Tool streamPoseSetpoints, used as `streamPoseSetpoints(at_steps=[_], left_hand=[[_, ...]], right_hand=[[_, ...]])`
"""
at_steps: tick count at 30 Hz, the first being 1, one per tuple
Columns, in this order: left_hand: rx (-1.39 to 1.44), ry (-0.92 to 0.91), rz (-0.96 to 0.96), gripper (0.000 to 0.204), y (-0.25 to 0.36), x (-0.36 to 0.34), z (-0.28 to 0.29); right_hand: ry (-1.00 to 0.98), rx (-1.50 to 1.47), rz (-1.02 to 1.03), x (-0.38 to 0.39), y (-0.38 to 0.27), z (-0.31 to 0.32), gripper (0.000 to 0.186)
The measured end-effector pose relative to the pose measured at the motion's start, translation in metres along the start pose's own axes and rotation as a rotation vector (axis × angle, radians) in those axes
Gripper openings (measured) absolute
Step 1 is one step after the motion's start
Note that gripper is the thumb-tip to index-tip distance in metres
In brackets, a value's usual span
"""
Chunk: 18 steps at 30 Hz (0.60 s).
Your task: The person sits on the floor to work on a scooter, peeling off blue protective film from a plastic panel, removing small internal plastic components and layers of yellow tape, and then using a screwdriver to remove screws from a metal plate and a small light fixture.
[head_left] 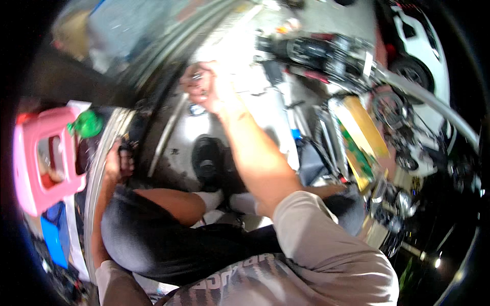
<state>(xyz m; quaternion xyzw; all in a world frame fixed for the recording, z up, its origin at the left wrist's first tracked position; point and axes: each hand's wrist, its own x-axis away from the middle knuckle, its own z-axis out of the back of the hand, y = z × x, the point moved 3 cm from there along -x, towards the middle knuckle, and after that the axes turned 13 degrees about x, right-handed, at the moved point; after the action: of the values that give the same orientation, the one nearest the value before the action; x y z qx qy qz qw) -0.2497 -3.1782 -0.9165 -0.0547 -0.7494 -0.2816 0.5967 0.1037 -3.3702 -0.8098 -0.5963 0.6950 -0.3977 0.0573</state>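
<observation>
My left hand [122,160] is low on the left, beside a pale metal rail [102,153], its fingers curled on something dark that I cannot make out. My right hand [199,84] is raised ahead near the dark edge of a metal frame [163,92], fingers bunched; small shiny bits show among them, too blurred to name. Below it a loose pale strip [167,137] slants across the grey floor beside my black shoe [206,163].
Left: pink stool [28,153], green object [87,122], blue item [53,239]. Above: large framed panel [117,41]. Right: parked motorbike [316,53], grey pole [429,97], yellow cardboard [362,127], metal bars [326,148], parts and tools [393,209], white vehicle [429,35].
</observation>
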Motion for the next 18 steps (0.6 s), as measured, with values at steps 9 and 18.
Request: streamPoseSetpoints(at_steps=[9,18], left_hand=[[-0.085,-0.017,-0.127,0.067,-0.003,-0.038,0.019],[-0.139,0.033,-0.108,0.073,-0.003,-0.035,0.02]], right_hand=[[0.819,-0.271,0.421,0.223,-0.09,0.124,0.025],[1.228,-0.171,0.428,0.393,-0.228,0.262,0.043]])
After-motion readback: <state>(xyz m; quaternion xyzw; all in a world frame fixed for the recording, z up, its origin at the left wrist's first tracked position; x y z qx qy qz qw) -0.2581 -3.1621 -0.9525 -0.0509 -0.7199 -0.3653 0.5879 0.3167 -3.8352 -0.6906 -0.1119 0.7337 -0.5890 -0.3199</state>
